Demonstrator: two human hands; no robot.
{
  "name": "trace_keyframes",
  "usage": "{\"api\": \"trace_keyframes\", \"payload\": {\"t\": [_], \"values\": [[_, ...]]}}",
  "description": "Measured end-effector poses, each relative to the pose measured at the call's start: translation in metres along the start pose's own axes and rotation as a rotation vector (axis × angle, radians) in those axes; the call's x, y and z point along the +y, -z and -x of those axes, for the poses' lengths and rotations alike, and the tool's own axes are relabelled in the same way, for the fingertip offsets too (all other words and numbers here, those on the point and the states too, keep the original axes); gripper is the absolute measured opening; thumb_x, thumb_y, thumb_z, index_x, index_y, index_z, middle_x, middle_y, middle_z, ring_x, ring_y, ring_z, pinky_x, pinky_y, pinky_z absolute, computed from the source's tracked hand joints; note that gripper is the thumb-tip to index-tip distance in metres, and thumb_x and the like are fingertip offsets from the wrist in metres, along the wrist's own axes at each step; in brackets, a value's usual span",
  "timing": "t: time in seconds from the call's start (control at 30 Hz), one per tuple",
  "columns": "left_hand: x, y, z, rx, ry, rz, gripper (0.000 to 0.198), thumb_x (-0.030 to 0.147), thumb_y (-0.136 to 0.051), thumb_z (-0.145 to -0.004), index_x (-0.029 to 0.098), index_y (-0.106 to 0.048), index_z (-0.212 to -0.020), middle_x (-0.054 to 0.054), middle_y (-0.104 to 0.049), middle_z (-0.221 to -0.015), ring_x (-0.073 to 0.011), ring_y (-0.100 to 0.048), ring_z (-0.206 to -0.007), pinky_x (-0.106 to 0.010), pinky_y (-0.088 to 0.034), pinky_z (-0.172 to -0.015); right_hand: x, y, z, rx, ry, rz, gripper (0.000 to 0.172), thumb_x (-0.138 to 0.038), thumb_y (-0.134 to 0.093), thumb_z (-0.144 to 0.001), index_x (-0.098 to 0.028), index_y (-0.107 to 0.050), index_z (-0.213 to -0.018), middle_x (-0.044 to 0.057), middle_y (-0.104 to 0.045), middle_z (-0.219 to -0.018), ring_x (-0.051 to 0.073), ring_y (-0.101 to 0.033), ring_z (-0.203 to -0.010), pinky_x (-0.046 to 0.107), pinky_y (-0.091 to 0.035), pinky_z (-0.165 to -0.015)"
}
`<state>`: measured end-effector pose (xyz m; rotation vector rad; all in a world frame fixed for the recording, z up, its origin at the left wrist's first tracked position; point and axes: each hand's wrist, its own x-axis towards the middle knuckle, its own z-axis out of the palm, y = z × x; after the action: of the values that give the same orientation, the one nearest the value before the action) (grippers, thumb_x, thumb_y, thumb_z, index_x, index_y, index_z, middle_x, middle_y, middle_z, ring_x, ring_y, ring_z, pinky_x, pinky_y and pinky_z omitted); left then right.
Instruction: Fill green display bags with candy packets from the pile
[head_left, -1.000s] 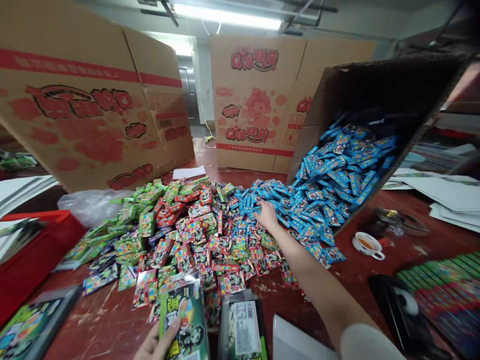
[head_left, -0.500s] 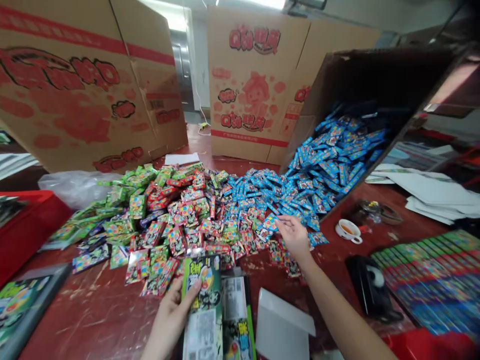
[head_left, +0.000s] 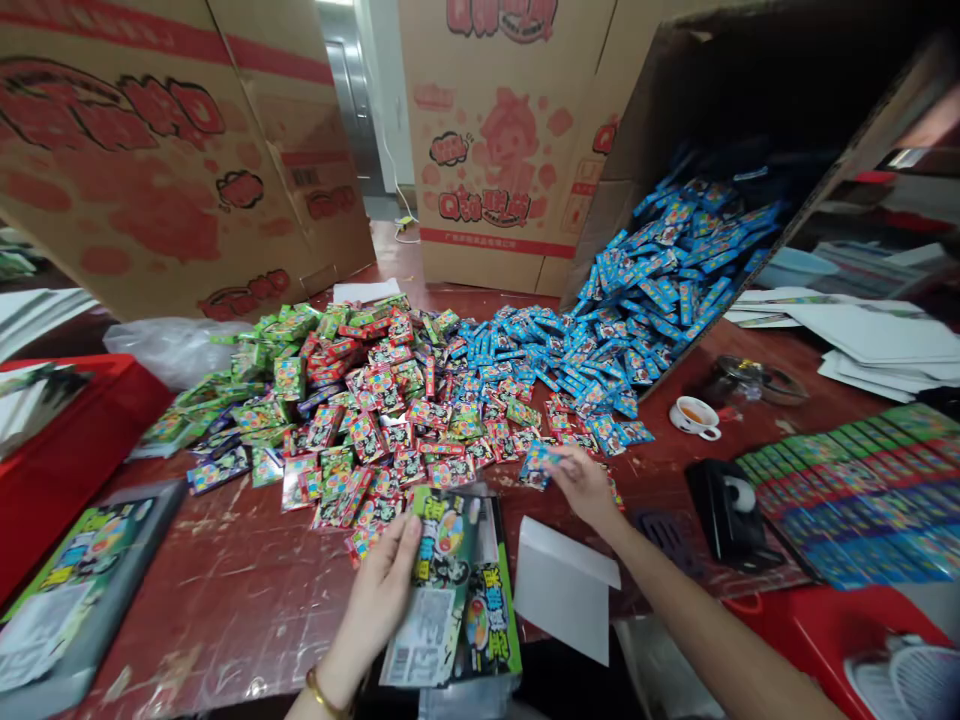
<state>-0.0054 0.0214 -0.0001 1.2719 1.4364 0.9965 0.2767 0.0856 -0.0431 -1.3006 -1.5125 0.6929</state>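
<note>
My left hand [head_left: 382, 590] is closed on a green printed card pack [head_left: 442, 590] at the near edge of the red table [head_left: 225, 590]. My right hand [head_left: 583, 484] pinches a small blue packet [head_left: 536, 462] just in front of the big heap. The heap holds several green packets [head_left: 277, 380] on the left, red packets [head_left: 375, 420] in the middle and blue packets [head_left: 570, 350] on the right. More blue packets [head_left: 675, 260] spill from a cardboard box [head_left: 750, 110] tipped on its side.
Tall printed cartons [head_left: 150, 150] stand behind the heap. A white sheet [head_left: 562, 590] lies by my right forearm. A tape dispenser [head_left: 724, 510], a white cup [head_left: 694, 415] and rows of coloured strips [head_left: 862, 480] are to the right. A red bin [head_left: 67, 440] sits left.
My right hand has left the blue pile with one blue packet and drawn it back toward me. My left hand has slid the green pack nearer. The view has tilted down.
</note>
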Motion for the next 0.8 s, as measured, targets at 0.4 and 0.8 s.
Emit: {"api": "trace_keyframes", "payload": {"t": [0.4, 0.8], "values": [[0.023, -0.018, 0.025, -0.272, -0.111, -0.220, 0.031, 0.041, -0.042, -0.091, 0.020, -0.064, -0.088, -0.003, -0.067, -0.080, -0.0202, -0.060, -0.075, -0.026, -0.043, -0.071, -0.102, -0.014, -0.006, -0.714, 0.153, -0.046, 0.017, -0.023, -0.050, -0.087, -0.022, -0.065, -0.095, 0.002, -0.058, -0.091, 0.014, -0.055, -0.075, 0.025, -0.044, -0.066], [-0.002, -0.018, 0.046, 0.013, 0.020, 0.193, 0.048, 0.042, -0.045, -0.090, 0.026, -0.033, -0.134, -0.007, -0.052, -0.132, -0.0220, -0.047, -0.121, -0.032, -0.040, -0.098, -0.087, -0.067, 0.042, -0.422, -0.142, -0.453, 0.028, -0.028, -0.072, -0.072, -0.023, -0.062, -0.097, 0.005, -0.062, -0.097, 0.020, -0.060, -0.091, 0.034, -0.048, -0.082]]}}
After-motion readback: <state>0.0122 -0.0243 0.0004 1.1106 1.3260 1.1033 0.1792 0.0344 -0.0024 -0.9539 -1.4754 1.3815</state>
